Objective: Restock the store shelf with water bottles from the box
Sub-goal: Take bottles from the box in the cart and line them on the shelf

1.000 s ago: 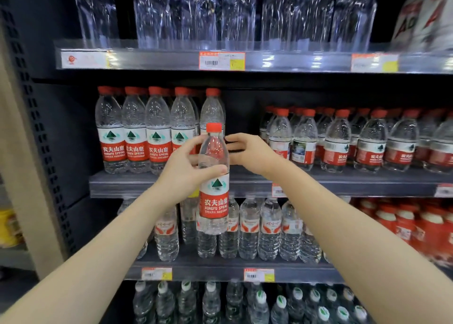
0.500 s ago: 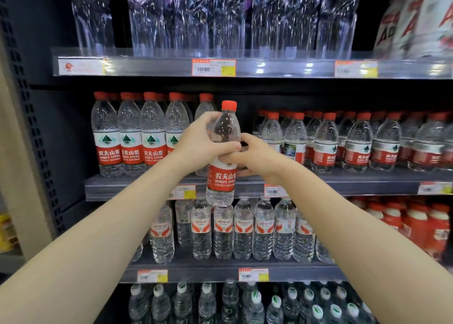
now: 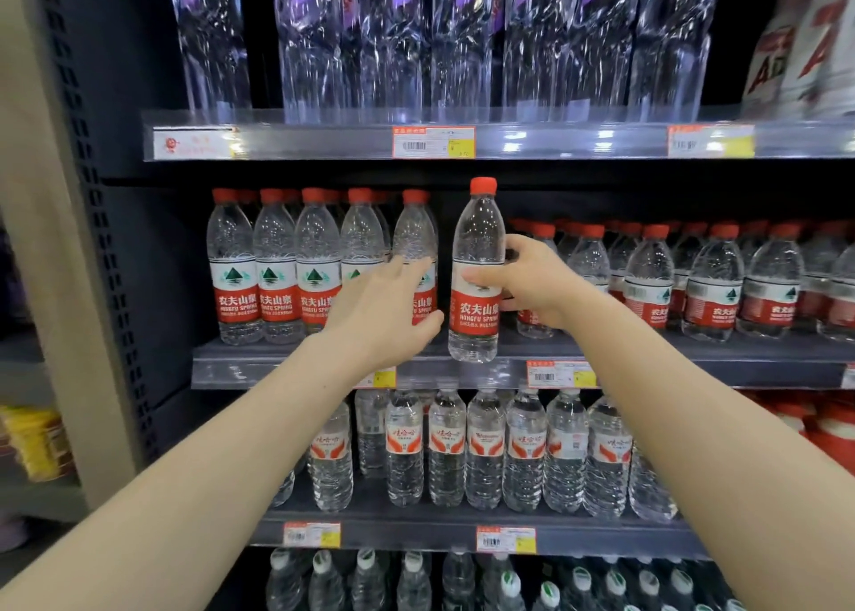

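Note:
A clear water bottle (image 3: 477, 259) with a red cap and red label is upright in my right hand (image 3: 532, 282), which grips its middle from the right. Its base hangs at the front lip of the grey middle shelf (image 3: 277, 360), in a gap between two bottle groups. My left hand (image 3: 384, 309) is just left of it, fingers apart, in front of the fifth bottle of the left row (image 3: 273, 263); contact cannot be told. A row of smaller red-capped bottles (image 3: 703, 277) fills the shelf to the right. The box is not in view.
Tall clear bottles (image 3: 462, 41) stand on the top shelf, white bottles (image 3: 805, 50) at its right. Below are red-winged label bottles (image 3: 486, 448) and red containers (image 3: 819, 425); white- and green-capped bottles (image 3: 416, 582) sit lowest. A perforated upright (image 3: 106, 240) bounds the left side.
The bottle passed from my left hand to my right hand and rose toward the gap on the middle shelf. My left hand let go and opened beside it.

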A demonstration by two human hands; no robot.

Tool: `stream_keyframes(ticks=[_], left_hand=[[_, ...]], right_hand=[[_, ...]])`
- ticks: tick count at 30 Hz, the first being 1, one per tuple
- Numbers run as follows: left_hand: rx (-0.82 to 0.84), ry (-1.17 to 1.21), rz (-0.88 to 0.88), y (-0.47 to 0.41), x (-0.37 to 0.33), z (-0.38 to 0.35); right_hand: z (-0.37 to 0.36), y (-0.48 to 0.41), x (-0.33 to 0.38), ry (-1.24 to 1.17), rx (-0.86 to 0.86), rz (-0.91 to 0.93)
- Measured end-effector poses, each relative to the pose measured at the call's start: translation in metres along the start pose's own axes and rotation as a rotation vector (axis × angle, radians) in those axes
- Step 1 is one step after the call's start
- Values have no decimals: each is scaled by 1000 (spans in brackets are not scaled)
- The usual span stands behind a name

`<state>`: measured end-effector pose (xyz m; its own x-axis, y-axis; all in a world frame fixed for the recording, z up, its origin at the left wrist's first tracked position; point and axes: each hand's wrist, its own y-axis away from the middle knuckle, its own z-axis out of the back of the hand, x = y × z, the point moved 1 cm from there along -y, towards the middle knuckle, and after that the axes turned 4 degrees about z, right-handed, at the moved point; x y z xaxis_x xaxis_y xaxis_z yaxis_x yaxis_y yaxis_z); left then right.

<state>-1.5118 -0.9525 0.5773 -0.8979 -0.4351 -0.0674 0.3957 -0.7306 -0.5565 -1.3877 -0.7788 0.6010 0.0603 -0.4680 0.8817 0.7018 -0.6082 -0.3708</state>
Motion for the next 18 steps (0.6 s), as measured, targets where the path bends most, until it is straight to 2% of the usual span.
stream_keyframes(ticks=[6,13,18], left_hand=[[-34,-120,19,-2,5,-8],[-47,-70,-46,-6,11,-19],[-57,-108,-38,-9,15,-21]], right_hand=[[1,-21,4,8,-78,7],[-17,-44,-29,-73,-189,20],[-23,-59,-41,-37,-160,50]])
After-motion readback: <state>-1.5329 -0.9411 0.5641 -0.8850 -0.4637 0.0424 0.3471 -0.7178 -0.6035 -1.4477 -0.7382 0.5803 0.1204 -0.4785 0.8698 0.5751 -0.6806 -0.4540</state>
